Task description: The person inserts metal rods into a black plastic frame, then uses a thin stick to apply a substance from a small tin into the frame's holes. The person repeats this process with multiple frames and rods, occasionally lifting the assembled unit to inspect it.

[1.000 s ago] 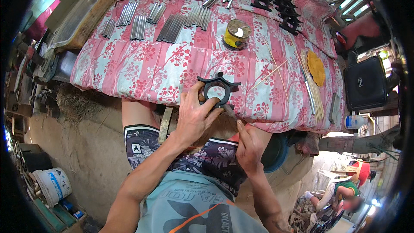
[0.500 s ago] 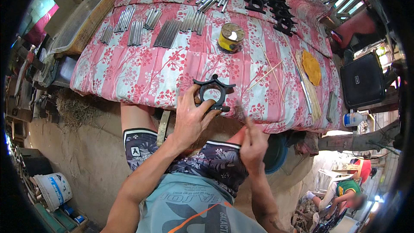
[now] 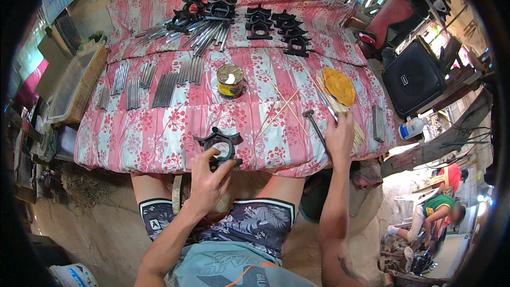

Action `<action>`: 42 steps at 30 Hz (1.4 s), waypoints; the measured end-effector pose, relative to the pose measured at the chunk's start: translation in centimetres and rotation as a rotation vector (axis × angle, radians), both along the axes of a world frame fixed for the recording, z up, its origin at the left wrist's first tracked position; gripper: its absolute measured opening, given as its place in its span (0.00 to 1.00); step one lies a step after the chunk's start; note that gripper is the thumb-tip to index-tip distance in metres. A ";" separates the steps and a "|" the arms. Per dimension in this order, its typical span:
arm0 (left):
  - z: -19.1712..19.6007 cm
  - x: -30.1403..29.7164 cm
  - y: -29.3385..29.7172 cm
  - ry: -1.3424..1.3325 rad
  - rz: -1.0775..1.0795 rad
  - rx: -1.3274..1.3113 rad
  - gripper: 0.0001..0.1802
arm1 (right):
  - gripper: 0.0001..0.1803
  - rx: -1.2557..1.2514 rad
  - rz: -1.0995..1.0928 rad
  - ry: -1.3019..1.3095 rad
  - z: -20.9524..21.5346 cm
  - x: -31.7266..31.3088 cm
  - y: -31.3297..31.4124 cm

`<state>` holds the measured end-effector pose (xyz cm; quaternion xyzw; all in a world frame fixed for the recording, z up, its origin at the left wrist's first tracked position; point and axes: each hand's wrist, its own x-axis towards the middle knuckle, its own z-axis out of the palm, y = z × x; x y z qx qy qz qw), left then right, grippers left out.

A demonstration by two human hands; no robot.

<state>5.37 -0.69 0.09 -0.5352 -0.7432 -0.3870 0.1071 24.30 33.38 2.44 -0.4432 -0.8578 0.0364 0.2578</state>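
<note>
Clearly, one black ring-shaped frame with a curved, roof-like top (image 3: 218,137) is at the lower centre of the frame, by the near edge of the table (image 3: 133,138), which wears a wrinkled pink-and-white floral cloth. The left hand (image 3: 209,180) holds it, its grip narrow around the ring's lower side. The right hand (image 3: 340,135), right of centre, is at one bundle of thin pale sticks (image 3: 358,135); whether its grip holds anything, I cannot tell. Just beside it is one dark T-shaped tool (image 3: 316,127).

Six sets of smooth, shiny metal tubes (image 3: 165,89) lie at centre left. One round yellow-and-dark tin (image 3: 230,82) stands near the middle, two slim sticks (image 3: 286,102) crossing to its right. Farther right are one flat, crumpled orange piece (image 3: 339,86) and one grey rectangular block (image 3: 377,123).
</note>
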 end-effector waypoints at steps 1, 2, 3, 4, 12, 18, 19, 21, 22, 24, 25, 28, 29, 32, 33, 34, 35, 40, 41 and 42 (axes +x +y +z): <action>0.0 -0.2 0.2 -0.022 -0.039 -0.001 0.18 | 0.16 0.025 -0.026 -0.037 0.1 -0.2 1.6; 0.1 -0.4 0.3 -0.044 -0.061 0.014 0.17 | 0.17 0.072 -0.037 -0.067 0.0 -0.2 3.1; 0.1 -0.5 0.4 -0.068 -0.079 0.030 0.17 | 0.16 -0.016 -0.064 -0.189 -0.3 -0.1 4.3; 0.2 -0.7 0.5 -0.082 -0.097 0.054 0.17 | 0.16 -0.039 -0.079 -0.227 -0.7 0.1 5.1; 1.4 -2.0 0.3 -0.326 -0.110 0.025 0.11 | 0.22 0.185 0.237 0.120 0.9 0.2 0.6; 2.4 -2.4 0.3 -0.428 -0.124 -0.003 0.09 | 0.14 -0.386 0.703 0.160 2.2 -2.5 -12.0; 2.5 -2.4 0.3 -0.435 -0.120 -0.012 0.09 | 0.14 -0.359 0.731 0.057 2.2 -3.0 -13.0; 2.7 -2.6 0.4 -0.402 -0.119 -0.025 0.09 | 0.14 -0.325 0.787 0.042 2.1 -4.2 -14.0; 2.8 -2.6 0.4 -0.405 -0.135 -0.034 0.09 | 0.14 -0.294 0.830 0.043 2.0 -4.8 -14.3; 3.0 -2.8 0.4 -0.401 -0.149 -0.061 0.09 | 0.14 -0.289 0.877 0.056 1.9 -5.5 -14.3; 3.1 -2.9 0.5 -0.414 -0.150 -0.080 0.09 | 0.13 -0.271 0.903 0.068 1.7 -5.9 -14.2; 3.6 -2.9 0.7 -0.390 -0.124 -0.158 0.09 | 0.12 -0.229 0.984 0.073 1.4 -6.7 -14.1; 3.9 -3.0 0.8 -0.352 -0.108 -0.186 0.10 | 0.13 -0.219 1.010 0.069 1.3 -6.9 -14.0; 4.6 -3.0 1.2 -0.149 -0.068 -0.224 0.11 | 0.13 -0.199 1.023 0.029 1.2 -7.1 -14.1; 4.9 -3.2 1.3 -0.067 -0.054 -0.228 0.11 | 0.13 -0.200 1.021 0.021 1.2 -7.1 -14.1; 5.1 -3.4 1.5 -0.006 -0.084 -0.234 0.11 | 0.13 -0.192 1.024 0.017 1.1 -7.2 -14.1; 5.2 -3.9 1.8 0.055 -0.115 -0.239 0.12 | 0.13 -0.177 1.027 0.018 1.1 -7.2 -14.1; 5.1 -6.2 3.2 0.029 -0.293 -0.374 0.13 | 0.14 -0.182 1.035 0.006 0.8 -7.3 -14.2; 5.0 -6.3 3.2 0.036 -0.311 -0.382 0.14 | 0.13 -0.182 1.032 0.011 0.8 -7.3 -14.3; 4.8 -6.4 3.3 0.028 -0.321 -0.372 0.14 | 0.13 -0.185 1.034 0.013 0.7 -7.3 -14.3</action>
